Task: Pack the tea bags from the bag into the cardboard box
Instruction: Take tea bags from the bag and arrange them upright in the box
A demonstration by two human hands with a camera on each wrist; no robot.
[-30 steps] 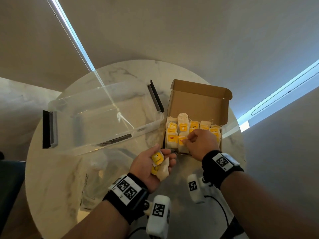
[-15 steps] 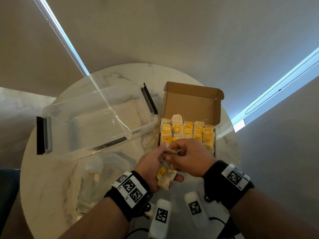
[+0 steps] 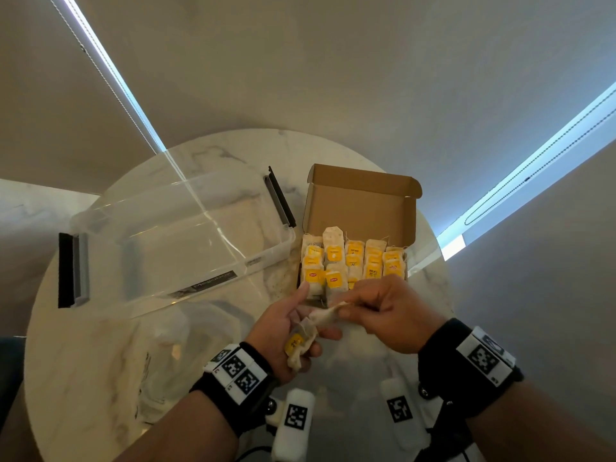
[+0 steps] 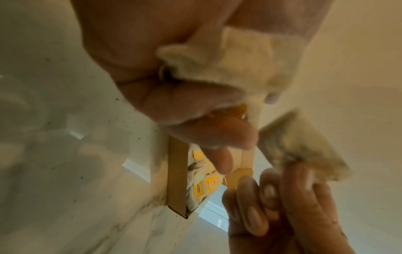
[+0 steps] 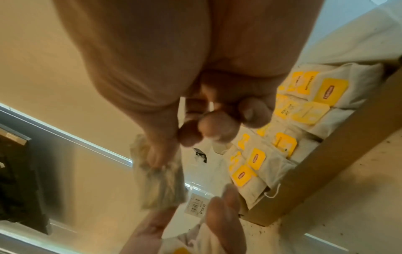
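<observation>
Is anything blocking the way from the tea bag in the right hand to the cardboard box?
Nothing visible does. The right hand pinches a tea bag just in front of the cardboard box, whose lid stands open. The left hand, holding more tea bags, sits nearer the person, off that path.

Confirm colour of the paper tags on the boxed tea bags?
Yellow tags with a small red logo; clearest in the right wrist view.

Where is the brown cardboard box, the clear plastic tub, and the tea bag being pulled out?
Brown cardboard box (image 3: 363, 201): head view, inside of its raised lid.
Clear plastic tub (image 3: 186, 248): head view, its see-through side wall.
Pinched tea bag (image 3: 325, 316): head view, its paper middle.
</observation>
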